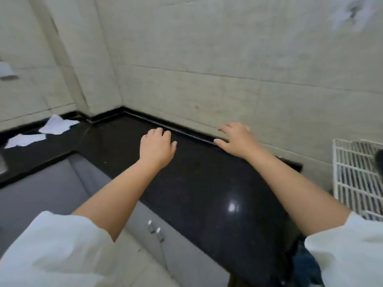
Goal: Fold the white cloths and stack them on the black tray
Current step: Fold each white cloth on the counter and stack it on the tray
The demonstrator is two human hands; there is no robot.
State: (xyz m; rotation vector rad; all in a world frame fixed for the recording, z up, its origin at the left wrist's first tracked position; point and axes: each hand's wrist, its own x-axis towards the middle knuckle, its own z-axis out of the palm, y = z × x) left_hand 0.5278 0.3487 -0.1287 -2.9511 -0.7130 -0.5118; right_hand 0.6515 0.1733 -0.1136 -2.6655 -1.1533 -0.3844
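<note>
Behind everything, a pale tiled wall (207,59) fills the upper half of the view and turns a corner at the far left. Below it runs a glossy black desk (207,183) shaped like an L, with a bright spot of reflected light near its front edge. Grey cabinet doors (176,241) with two small metal handles (155,229) sit under the desk. At the right edge a white wire rack (356,172) leans near the wall. Both forearms reach forward from white sleeves (51,251). The left hand (156,147) is over the middle of the desk, palm down, its fingers loosely curled and holding nothing; whether it touches the surface is hard to tell. The right hand (235,138) is near the back edge of the desk by the wall, fingers spread and relaxed, also holding nothing. Two white cloths lie well apart from both hands on the far-left arm of the desk: one crumpled cloth (58,126) close to the wall, and a flatter cloth (26,140) just beside it, nearer the front edge.
</note>
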